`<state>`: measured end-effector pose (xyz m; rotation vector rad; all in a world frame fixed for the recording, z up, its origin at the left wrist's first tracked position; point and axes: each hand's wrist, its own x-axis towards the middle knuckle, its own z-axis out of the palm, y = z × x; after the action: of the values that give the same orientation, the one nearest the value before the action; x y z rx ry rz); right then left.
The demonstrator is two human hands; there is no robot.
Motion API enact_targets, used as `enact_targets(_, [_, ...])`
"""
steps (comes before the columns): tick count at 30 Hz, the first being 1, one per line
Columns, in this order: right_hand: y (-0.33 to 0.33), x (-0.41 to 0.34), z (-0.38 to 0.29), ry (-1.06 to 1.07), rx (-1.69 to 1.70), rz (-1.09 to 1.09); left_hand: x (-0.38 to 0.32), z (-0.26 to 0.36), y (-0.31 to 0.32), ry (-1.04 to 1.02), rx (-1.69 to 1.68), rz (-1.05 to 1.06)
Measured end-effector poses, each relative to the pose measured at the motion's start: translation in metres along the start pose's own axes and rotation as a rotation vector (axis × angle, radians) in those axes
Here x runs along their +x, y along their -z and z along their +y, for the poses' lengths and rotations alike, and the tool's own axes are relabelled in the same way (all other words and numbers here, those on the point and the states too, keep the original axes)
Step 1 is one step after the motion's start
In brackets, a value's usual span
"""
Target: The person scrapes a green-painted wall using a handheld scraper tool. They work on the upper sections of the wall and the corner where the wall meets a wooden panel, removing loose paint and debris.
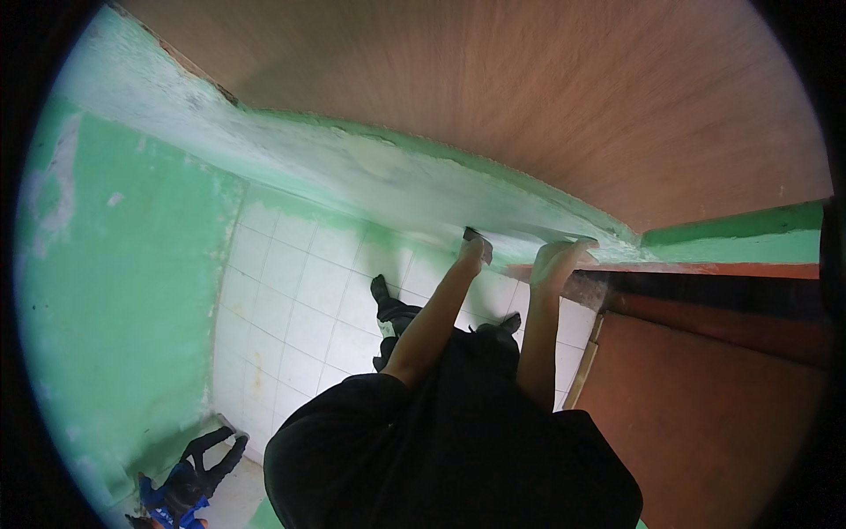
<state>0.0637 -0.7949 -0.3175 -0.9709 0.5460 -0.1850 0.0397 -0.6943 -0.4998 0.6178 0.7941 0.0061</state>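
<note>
My left hand (472, 252) grips a small dark flat piece (488, 251), whose edges show on both sides of the fingers; it is held at the patchy green and white wall face (370, 172). Farther right, my right hand (554, 262) presses against the same wall, near its corner. A thin greyish flat piece (585, 238) shows at its fingertips, too little of it to name. Both forearms reach forward from a black short-sleeved shirt. Pale, worn patches cover the wall around both hands.
Above the wall's rough edge spreads a brown panel (529, 99). White floor tiles (317, 284), dusted green along the wall, lie beneath my feet. A green side wall (132, 264) stands left, a reddish-brown door-like panel (700, 410) right. Another person (188, 486) is at lower left.
</note>
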Motion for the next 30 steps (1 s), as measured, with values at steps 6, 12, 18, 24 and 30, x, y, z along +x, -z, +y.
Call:
enact_targets(6, [0.006, 0.008, 0.002, -0.042, -0.016, 0.001, -0.012, -0.007, -0.005, -0.105, 0.110, -0.111])
enact_targets(12, [0.004, 0.003, -0.004, -0.055, -0.042, 0.006, -0.019, -0.006, -0.023, -0.042, 0.272, -0.013])
enact_targets(18, [-0.007, -0.008, -0.011, -0.022, -0.062, -0.084, 0.031, -0.043, 0.011, -0.110, 0.365, 0.013])
enact_targets(24, [0.001, -0.001, -0.009, -0.024, -0.013, 0.049, -0.005, -0.027, -0.012, -0.093, 0.272, -0.095])
enact_targets(30, [0.014, 0.012, -0.007, -0.090, -0.011, 0.027, -0.033, -0.013, -0.030, -0.075, 0.429, 0.081])
